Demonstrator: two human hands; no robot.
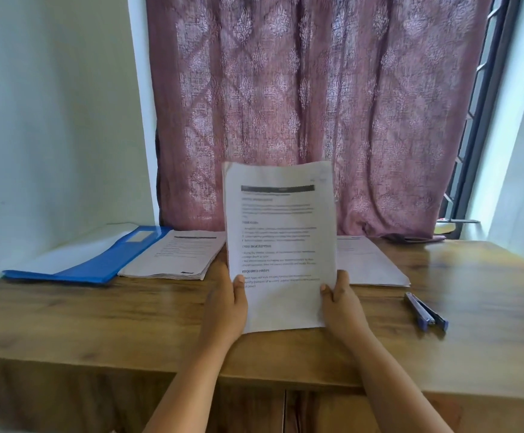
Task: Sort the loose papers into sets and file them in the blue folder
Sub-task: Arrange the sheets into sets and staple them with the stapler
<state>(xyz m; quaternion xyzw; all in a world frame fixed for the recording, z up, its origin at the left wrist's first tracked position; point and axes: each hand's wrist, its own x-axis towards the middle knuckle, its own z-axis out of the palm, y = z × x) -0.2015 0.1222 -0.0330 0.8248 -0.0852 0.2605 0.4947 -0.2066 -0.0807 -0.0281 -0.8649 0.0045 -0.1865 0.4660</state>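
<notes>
Printed paper set point(281, 245) held upright above the wooden desk point(129, 323), its body text too blurred to read. Left hand point(226, 303) and right hand point(342, 303) pinch its lower edges, thumbs in front. Behind lie the open blue folder point(98, 264), one paper stack point(176, 257), and another stack point(370, 264) partly hidden. Stapler point(426, 310) at right.

The held sheet point(281, 245) stands upright and hides the near corner of the paper stack point(370, 260) behind it to the right, and most fingers point(327, 290) of both hands behind its lower edge. Its smaller print is blurred and unreadable. Left of the sheet, the blue folder point(98, 264) label is too small to read. Both forearms are cut off by the bottom edge.
</notes>
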